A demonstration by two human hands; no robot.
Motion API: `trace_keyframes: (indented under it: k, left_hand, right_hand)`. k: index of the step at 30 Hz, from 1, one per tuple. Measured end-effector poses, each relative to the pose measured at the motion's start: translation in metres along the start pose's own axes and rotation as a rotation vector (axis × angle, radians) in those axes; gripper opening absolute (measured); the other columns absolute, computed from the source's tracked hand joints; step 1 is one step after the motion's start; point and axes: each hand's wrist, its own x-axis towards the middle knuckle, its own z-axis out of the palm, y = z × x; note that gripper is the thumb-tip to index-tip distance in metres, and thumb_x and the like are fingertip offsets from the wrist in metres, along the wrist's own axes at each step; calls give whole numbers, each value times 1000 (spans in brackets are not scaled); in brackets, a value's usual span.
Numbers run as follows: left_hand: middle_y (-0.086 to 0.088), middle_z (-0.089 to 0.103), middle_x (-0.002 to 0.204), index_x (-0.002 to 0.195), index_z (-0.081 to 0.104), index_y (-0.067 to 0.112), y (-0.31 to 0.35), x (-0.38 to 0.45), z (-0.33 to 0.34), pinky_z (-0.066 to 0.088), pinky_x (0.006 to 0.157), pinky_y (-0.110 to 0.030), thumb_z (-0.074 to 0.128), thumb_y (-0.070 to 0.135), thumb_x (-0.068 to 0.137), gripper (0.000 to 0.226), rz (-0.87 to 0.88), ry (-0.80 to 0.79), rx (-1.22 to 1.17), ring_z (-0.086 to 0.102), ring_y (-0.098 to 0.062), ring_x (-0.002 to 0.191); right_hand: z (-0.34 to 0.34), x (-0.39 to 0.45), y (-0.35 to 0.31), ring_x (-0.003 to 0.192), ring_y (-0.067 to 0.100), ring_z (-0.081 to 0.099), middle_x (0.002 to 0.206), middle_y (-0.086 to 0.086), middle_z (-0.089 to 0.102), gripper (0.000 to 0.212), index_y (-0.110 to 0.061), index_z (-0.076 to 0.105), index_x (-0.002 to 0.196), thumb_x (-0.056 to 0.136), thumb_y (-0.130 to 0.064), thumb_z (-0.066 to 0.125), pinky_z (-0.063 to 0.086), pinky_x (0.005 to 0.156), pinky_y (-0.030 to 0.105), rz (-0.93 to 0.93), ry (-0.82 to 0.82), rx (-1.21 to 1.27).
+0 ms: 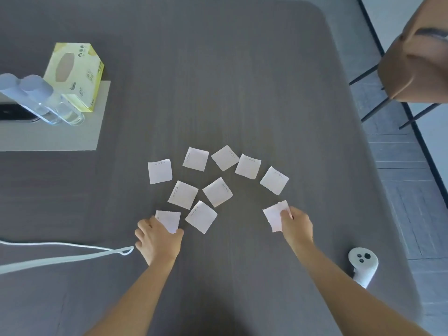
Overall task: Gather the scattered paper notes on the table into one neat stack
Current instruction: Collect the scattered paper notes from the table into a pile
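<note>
A: Notes (217, 191) — where do they lie?

B: On the grey table (218, 81), spread in a loose arc near its front middle. Eight lie flat and untouched, none overlapping that I can see; the top right pair sit just beside each other, corner to edge.

A: Start with the big things, then.

B: The table fills the view. At its far right stands a brown chair (417, 59), off the table. At far left a pale mat (97, 127) carries a yellow tissue box (75, 73) and two clear bottles (46, 100), which stand just in front of the box.

A: And smaller?

B: A white cord (60, 253) runs in from the left edge, its loop ending near the left hand. A white controller (363, 265) lies at the right, beside the right forearm.

A: The hands?

B: The left hand (157, 241) pinches the lower corner of the note at bottom left (168, 219), thumb and fingers closed on it. The right hand (297, 226) grips a small bunch (275, 215) at lower right; two offset edges show, so more than one sheet, though I cannot tell how many.
</note>
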Motion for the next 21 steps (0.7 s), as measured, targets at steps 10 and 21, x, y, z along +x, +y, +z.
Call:
trace_keyframes:
  k: [10,21]
  left_hand:
    - [-16,59,129,140,47,6,-2,-11,4,46,90,-55,85,28,74,79,57,61,-23,54,-40,120]
    - [-11,57,129,137,49,8,3,-32,-1,46,92,-52,77,25,77,68,39,90,-182,64,-37,110]
  right_hand:
    - [-30,26,12,70,31,58,80,5,64,19,-13,59,88,97,-16,42,42,55,32,-168,21,-371]
    - [-13,36,18,122,28,51,132,4,55,53,-22,58,139,89,-34,69,52,89,43,-273,-61,-535]
